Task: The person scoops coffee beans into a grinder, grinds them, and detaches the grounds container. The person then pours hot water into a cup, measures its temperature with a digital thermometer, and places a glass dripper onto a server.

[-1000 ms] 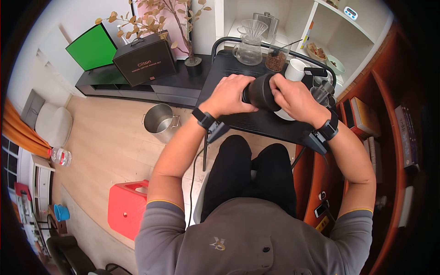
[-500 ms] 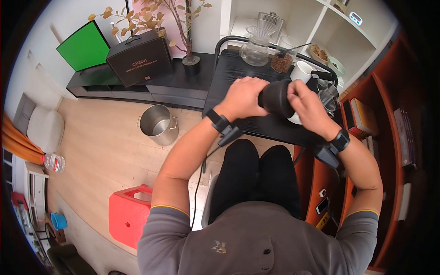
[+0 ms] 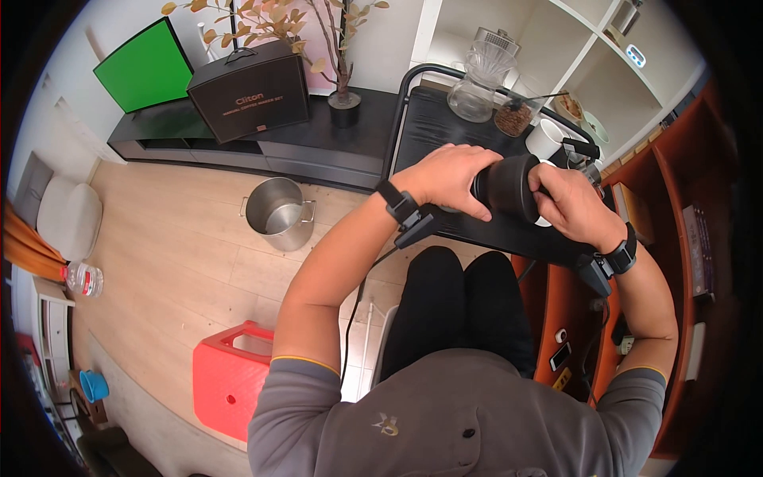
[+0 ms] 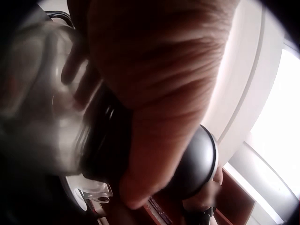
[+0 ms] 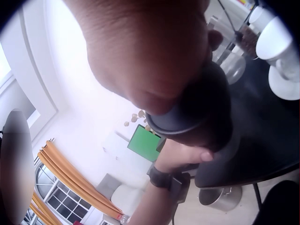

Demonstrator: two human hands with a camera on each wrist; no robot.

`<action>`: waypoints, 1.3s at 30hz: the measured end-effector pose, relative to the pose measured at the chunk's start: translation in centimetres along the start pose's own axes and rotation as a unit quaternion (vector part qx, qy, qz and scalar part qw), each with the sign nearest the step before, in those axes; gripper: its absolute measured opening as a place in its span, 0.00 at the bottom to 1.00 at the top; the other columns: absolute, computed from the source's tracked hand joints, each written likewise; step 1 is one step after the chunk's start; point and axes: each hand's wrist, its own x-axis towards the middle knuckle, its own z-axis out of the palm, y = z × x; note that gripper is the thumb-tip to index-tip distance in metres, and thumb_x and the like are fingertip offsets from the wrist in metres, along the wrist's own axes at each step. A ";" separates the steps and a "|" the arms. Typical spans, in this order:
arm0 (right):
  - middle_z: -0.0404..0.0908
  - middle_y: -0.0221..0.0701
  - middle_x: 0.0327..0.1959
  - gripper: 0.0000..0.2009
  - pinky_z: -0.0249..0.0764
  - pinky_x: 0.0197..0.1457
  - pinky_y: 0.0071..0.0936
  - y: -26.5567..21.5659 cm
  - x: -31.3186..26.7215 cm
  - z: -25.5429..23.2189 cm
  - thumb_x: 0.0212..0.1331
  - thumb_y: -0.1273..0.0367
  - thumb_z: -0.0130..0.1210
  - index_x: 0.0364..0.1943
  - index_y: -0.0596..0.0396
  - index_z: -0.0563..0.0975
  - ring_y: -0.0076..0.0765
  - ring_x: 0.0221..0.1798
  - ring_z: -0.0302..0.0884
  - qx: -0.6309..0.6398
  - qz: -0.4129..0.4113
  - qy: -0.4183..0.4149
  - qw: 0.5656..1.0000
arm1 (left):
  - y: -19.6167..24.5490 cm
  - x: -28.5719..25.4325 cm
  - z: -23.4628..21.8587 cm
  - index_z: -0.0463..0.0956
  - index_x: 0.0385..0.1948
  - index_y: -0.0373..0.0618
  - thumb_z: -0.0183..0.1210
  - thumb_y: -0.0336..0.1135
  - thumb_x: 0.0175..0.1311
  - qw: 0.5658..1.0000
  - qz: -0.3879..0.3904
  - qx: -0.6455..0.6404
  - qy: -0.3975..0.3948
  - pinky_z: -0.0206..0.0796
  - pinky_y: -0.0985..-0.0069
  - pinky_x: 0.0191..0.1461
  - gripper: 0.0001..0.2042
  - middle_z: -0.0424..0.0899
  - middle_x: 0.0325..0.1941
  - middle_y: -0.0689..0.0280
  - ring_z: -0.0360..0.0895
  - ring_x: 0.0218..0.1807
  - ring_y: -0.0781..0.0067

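the left hand (image 3: 455,179) is clamping round the narrow end of the black thing (image 3: 511,188), with the thumb on the near side and the fingers on the far side. the right hand (image 3: 574,203) is curling its fingers on the wide end, so both hands are holding it. the black thing is lying sideways between the hands, up above the black table (image 3: 433,119). on the table, the glass pot (image 3: 470,102) is standing with a clear cone (image 3: 489,65) on top. the jar (image 3: 513,121) is sitting beside it, with brown bits inside. the white cup (image 3: 544,140) is standing near the jar. on the floor, the metal pot (image 3: 280,216) is sitting well apart from the table, and the red stool (image 3: 232,380) is standing near the left arm. the box (image 3: 249,94) is leaning back on the low cabinet (image 3: 318,163), near the plant (image 3: 344,110).
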 end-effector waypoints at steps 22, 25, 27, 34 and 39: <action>0.69 0.30 0.29 0.03 0.69 0.36 0.30 5.5 -3.4 3.2 0.65 0.73 0.51 0.38 0.53 0.68 0.30 0.31 0.71 0.208 0.092 0.129 0.965 | 3.7 1.3 6.4 0.76 0.53 0.47 0.76 0.42 0.38 0.963 -0.041 0.179 0.198 0.65 0.58 0.64 0.34 0.82 0.55 0.61 0.77 0.59 0.53; 0.76 0.42 0.28 0.07 0.73 0.35 0.43 6.0 -4.2 3.4 0.59 0.71 0.54 0.39 0.53 0.69 0.51 0.31 0.78 0.096 0.005 0.131 0.987 | 3.7 1.9 4.3 0.76 0.54 0.47 0.78 0.44 0.38 0.984 -0.023 0.152 0.090 0.65 0.59 0.64 0.35 0.82 0.55 0.60 0.76 0.59 0.53; 0.80 0.42 0.28 0.10 0.75 0.33 0.48 5.9 -4.4 3.4 0.56 0.68 0.56 0.40 0.52 0.70 0.56 0.31 0.81 0.049 -0.028 0.120 0.991 | 3.3 2.8 2.9 0.77 0.55 0.47 0.78 0.46 0.36 0.992 -0.039 0.118 0.001 0.65 0.60 0.63 0.37 0.82 0.54 0.61 0.76 0.59 0.54; 0.78 0.35 0.27 0.12 0.75 0.28 0.40 6.1 -4.5 4.9 0.52 0.68 0.60 0.38 0.52 0.71 0.50 0.27 0.80 -0.071 -0.124 0.127 0.982 | 2.6 5.1 1.5 0.80 0.51 0.48 0.78 0.45 0.34 0.983 -0.054 0.075 -0.156 0.67 0.61 0.63 0.34 0.85 0.51 0.61 0.79 0.55 0.53; 0.78 0.40 0.25 0.11 0.73 0.30 0.45 6.5 -4.4 5.6 0.58 0.69 0.57 0.40 0.54 0.69 0.54 0.27 0.79 0.042 -0.024 0.119 0.992 | 3.1 4.0 2.6 0.80 0.50 0.48 0.76 0.41 0.35 0.988 -0.058 0.133 -0.056 0.68 0.60 0.63 0.32 0.85 0.51 0.62 0.79 0.57 0.53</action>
